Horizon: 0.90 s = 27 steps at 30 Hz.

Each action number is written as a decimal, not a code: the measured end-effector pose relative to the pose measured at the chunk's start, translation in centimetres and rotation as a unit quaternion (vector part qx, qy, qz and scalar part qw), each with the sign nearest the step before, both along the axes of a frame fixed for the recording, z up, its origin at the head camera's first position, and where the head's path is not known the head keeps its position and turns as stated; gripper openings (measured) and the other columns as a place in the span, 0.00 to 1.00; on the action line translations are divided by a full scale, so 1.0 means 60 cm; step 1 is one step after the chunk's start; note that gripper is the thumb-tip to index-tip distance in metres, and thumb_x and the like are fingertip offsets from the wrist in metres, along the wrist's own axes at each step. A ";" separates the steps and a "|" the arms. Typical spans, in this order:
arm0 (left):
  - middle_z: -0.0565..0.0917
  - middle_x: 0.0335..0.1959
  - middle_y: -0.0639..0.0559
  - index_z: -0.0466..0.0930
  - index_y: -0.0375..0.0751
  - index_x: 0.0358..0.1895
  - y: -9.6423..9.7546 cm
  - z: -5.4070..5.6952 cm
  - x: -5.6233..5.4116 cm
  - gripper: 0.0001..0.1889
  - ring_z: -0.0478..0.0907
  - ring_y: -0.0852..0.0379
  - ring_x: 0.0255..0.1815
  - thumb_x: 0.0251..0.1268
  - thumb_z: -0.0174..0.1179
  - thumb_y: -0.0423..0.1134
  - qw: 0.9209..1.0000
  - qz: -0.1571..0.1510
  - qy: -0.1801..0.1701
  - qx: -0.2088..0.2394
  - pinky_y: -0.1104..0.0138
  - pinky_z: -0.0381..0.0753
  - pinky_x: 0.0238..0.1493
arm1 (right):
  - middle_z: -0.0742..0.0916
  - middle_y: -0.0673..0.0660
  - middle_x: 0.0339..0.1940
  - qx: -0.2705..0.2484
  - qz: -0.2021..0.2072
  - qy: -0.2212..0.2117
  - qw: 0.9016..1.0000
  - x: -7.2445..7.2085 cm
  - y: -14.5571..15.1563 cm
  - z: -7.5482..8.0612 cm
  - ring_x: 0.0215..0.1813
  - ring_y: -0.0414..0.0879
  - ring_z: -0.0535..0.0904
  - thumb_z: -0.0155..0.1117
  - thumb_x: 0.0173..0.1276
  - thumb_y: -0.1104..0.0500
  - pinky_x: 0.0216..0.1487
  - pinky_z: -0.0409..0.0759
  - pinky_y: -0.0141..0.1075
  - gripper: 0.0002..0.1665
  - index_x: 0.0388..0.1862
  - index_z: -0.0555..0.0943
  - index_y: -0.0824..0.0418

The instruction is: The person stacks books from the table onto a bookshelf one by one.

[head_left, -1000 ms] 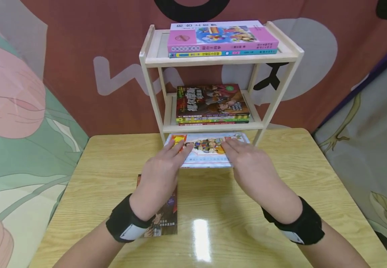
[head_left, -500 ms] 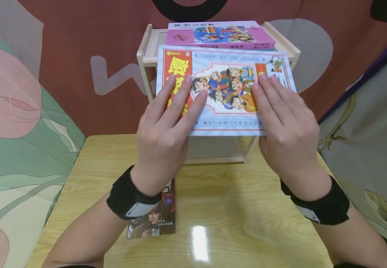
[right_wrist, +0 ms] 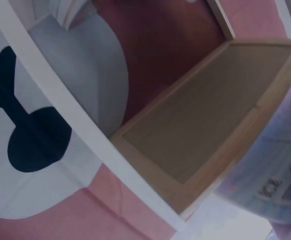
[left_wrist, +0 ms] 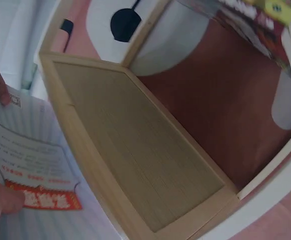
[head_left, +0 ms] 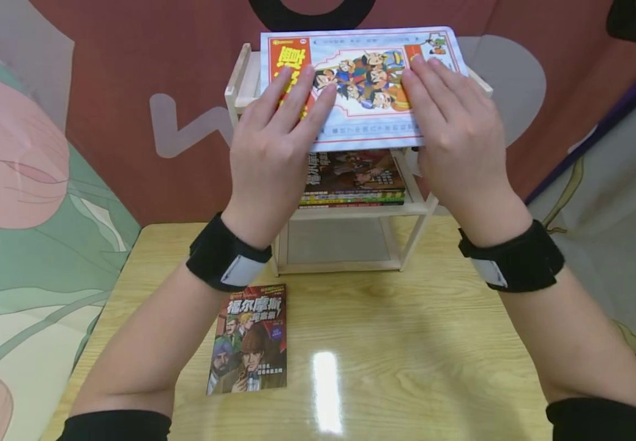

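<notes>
A light-blue comic book (head_left: 367,131), its cover showing a group of cartoon figures, is held level at the height of the wooden rack's top tier. My left hand (head_left: 273,141) grips its left side and my right hand (head_left: 458,128) its right side, fingers spread on the cover. From below, the left wrist view shows a thumb (left_wrist: 3,202) against the book's back cover (left_wrist: 30,150). The pink book on the top tier is hidden behind it. Whether the held book touches that pile I cannot tell.
The small wooden rack (head_left: 345,267) stands at the back of the table (head_left: 395,343). Dark-covered comics (head_left: 356,174) lie stacked on its middle tier. A Sherlock-style comic (head_left: 251,343) lies on the table at front left. Printed cloth (head_left: 130,122) hangs behind.
Both hands have raised the light-blue book from low in front of the rack, past the middle tier, up to the top tier. The comic on the table has come fully into view.
</notes>
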<state>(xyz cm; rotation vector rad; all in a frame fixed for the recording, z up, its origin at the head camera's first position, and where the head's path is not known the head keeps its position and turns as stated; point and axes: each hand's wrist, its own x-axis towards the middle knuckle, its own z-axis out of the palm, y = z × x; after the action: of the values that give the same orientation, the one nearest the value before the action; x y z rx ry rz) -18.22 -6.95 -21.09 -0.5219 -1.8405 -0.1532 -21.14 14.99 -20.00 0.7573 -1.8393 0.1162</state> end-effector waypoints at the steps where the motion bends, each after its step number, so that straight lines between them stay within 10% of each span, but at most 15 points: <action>1: 0.78 0.60 0.47 0.78 0.48 0.59 0.000 0.004 -0.003 0.19 0.72 0.48 0.64 0.76 0.39 0.37 1.000 0.001 -0.018 -0.002 0.58 0.73 0.61 | 0.79 0.62 0.61 0.015 -0.006 -0.018 1.000 -0.001 0.003 0.006 0.63 0.56 0.74 0.44 0.75 0.62 0.65 0.71 0.46 0.21 0.62 0.74 0.66; 13: 0.77 0.61 0.51 0.74 0.53 0.64 -0.005 0.060 -0.024 0.23 0.72 0.53 0.64 0.71 0.41 0.32 0.973 0.053 -0.224 -0.021 0.55 0.65 0.66 | 0.77 0.62 0.63 0.097 -0.066 -0.194 0.974 -0.017 0.010 0.071 0.62 0.60 0.72 0.49 0.71 0.65 0.64 0.71 0.50 0.25 0.67 0.70 0.63; 21: 0.74 0.65 0.54 0.73 0.50 0.64 -0.029 0.077 -0.028 0.21 0.67 0.58 0.67 0.68 0.52 0.35 0.946 -0.024 -0.324 0.010 0.67 0.63 0.69 | 0.77 0.63 0.63 0.083 -0.026 -0.285 0.955 -0.029 0.032 0.077 0.66 0.60 0.68 0.68 0.60 0.52 0.69 0.65 0.50 0.36 0.67 0.70 0.60; 27: 0.77 0.61 0.53 0.77 0.45 0.60 -0.055 0.080 -0.033 0.27 0.68 0.61 0.65 0.60 0.59 0.55 0.941 -0.093 -0.324 0.013 0.72 0.62 0.67 | 0.76 0.64 0.64 0.093 0.003 -0.302 0.949 -0.040 0.042 0.084 0.68 0.60 0.66 0.58 0.66 0.43 0.72 0.59 0.50 0.35 0.67 0.70 0.60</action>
<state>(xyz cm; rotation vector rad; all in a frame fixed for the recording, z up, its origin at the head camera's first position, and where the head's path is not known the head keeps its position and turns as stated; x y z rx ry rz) -20.22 -10.22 -16.29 -0.6801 -2.4196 -0.5281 -23.56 17.49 -14.96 0.9279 -2.4557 0.1969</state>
